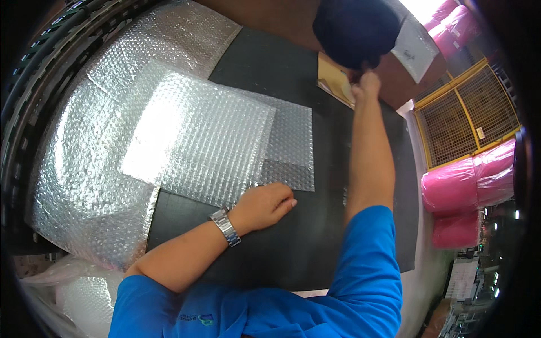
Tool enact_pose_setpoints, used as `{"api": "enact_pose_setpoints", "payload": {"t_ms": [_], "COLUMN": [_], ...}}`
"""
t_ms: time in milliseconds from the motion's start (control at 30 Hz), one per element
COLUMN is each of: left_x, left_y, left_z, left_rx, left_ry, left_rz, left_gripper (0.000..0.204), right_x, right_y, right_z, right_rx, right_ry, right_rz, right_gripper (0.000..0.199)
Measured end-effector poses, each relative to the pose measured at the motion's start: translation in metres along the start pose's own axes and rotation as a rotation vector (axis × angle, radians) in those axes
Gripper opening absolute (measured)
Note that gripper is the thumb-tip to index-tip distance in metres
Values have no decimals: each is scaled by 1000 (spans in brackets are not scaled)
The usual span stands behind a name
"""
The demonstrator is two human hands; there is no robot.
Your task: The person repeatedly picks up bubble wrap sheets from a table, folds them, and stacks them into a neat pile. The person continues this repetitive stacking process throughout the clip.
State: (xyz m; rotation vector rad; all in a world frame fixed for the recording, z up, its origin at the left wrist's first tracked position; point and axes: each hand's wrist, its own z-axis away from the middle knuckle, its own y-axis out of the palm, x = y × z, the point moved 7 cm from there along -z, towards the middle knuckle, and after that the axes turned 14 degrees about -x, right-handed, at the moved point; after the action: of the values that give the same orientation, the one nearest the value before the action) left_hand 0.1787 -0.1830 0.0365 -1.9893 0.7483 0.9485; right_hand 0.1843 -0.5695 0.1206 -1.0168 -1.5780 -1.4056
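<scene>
A flat yellow-brown padded envelope lies at one o'clock on the dark surface. Just beyond it, further toward one o'clock, stands a brown box bearing a white rectangular label. At three o'clock, a small white tag hangs on the yellow mesh cage.

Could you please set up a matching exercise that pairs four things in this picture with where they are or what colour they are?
Things:
1. left hand
2. right hand
3. bubble wrap sheet
4. rolls beside the yellow cage

Descriptions:
A. pink
B. stretched out to the far edge of the black mat, at a tan envelope
C. resting at the near edge of the bubble wrap
D. clear, lying flat on the mat

Pairs: 1-C, 2-B, 3-D, 4-A
</scene>
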Motion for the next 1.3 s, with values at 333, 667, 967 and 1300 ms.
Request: {"api": "enact_pose_setpoints", "payload": {"t_ms": [333, 667, 967, 1300], "left_x": [3, -5, -44, 69], "left_y": [5, 4, -45, -199], "left_z": [2, 5, 9, 45], "left_rx": [52, -46, -517, -426], "left_ry": [8, 119, 501, -467], "left_rz": [-45, -15, -239, -1249], "left_gripper": [19, 18, 8, 63], "right_x": [-163, -91, -61, -62], "right_y": [-33, -81, -107, -41], "right_z": [0, 81, 227, 292], "right_rx": [-328, 70, 223, 214], "right_ry": [516, 255, -192, 321], "right_rz": [-167, 166, 928, 266], "right_gripper": [20, 41, 65, 93]}}
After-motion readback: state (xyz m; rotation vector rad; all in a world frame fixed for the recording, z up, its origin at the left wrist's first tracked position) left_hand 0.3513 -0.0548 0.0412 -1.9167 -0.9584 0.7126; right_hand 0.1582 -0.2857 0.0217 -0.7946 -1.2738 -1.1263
